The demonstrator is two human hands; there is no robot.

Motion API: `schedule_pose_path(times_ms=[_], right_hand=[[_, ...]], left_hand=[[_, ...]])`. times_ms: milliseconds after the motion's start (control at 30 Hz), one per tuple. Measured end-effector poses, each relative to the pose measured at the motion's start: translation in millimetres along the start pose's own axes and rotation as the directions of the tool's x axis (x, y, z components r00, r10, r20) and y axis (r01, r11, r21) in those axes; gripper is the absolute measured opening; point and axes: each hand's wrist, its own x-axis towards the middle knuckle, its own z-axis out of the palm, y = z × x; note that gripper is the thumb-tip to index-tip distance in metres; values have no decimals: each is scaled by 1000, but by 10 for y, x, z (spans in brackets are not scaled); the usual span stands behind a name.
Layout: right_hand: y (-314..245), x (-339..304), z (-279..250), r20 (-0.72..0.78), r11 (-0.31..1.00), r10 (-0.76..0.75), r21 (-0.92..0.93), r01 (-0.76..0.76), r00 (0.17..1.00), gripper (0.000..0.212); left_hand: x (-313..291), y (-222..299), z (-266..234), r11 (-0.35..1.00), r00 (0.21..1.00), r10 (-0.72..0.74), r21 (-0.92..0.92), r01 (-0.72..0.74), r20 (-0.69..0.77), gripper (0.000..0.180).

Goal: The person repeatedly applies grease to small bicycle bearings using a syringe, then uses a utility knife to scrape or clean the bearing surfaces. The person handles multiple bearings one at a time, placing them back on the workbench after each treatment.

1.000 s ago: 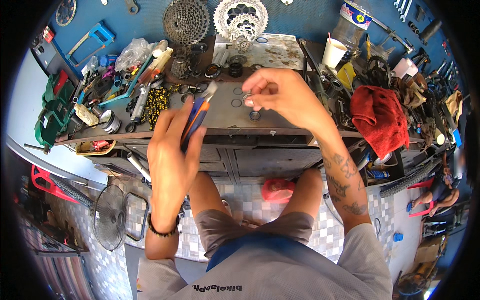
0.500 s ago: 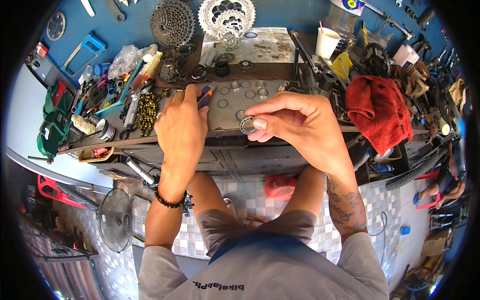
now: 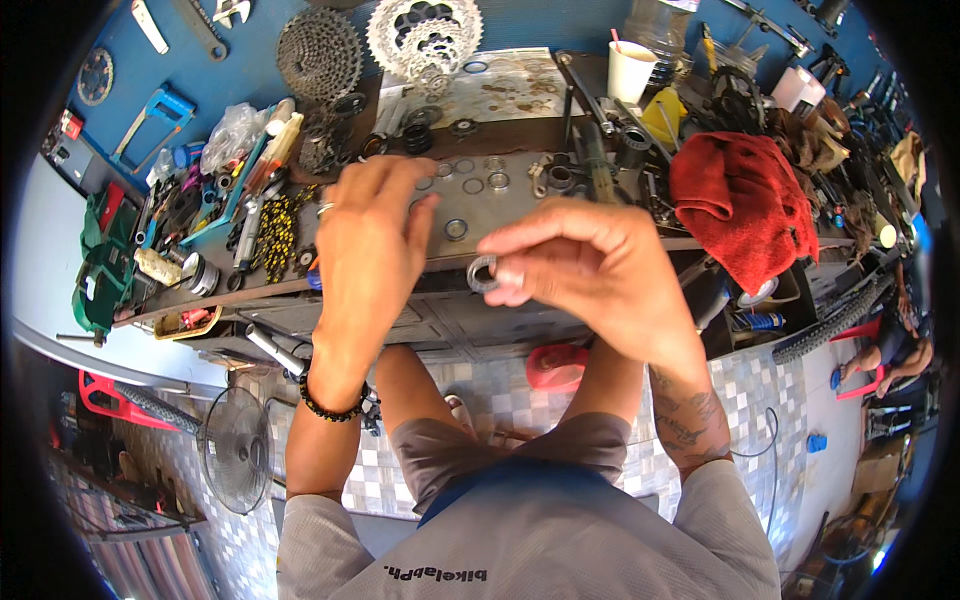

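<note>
My right hand (image 3: 590, 270) pinches a small metal ring bearing (image 3: 482, 272) between thumb and fingertips, just off the bench's front edge. My left hand (image 3: 372, 225) is over the bench to the left, palm down, fingers stretched forward and thumb apart; I see nothing held in it, though its palm side is hidden. Between the hands, a similar ring bearing (image 3: 456, 229) lies on the grey mat. Farther back are several thin rings and bearings, including a bearing (image 3: 498, 180). A bit of a blue object (image 3: 315, 278) shows beside my left wrist, mostly hidden.
Tools and a yellow-black chain (image 3: 280, 235) crowd the bench's left side. A red cloth (image 3: 740, 205) hangs over its right edge. Behind stand a white cup (image 3: 631, 72) and cassette sprockets (image 3: 318, 57). A fan (image 3: 235, 450) stands at lower left; another person's leg shows far right.
The orange-and-blue tool by my left fingers no longer shows there, and those fingers have straightened. My right hand keeps the bearing and has lowered slightly. The whole view has shifted a little.
</note>
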Motion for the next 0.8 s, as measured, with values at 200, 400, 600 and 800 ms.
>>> schedule_pose_path(times_ms=[200,400,600,800], right_hand=[[315,-650,-54,27,993,103,59,-105,994,26],[685,-1222,-187,-127,957,198,240,-163,972,17],[773,-1548,-345,-203,903,349,335,-270,915,16],[903,-1677,-437,-257,912,318,347,-220,913,14]], left_hand=[[347,439,264,892,892,413,-277,-357,182,53],[604,700,521,812,803,568,-281,-511,180,45],[826,746,709,786,807,585,-305,-538,83,20],[1159,295,622,769,989,-105,-640,14,-104,22]])
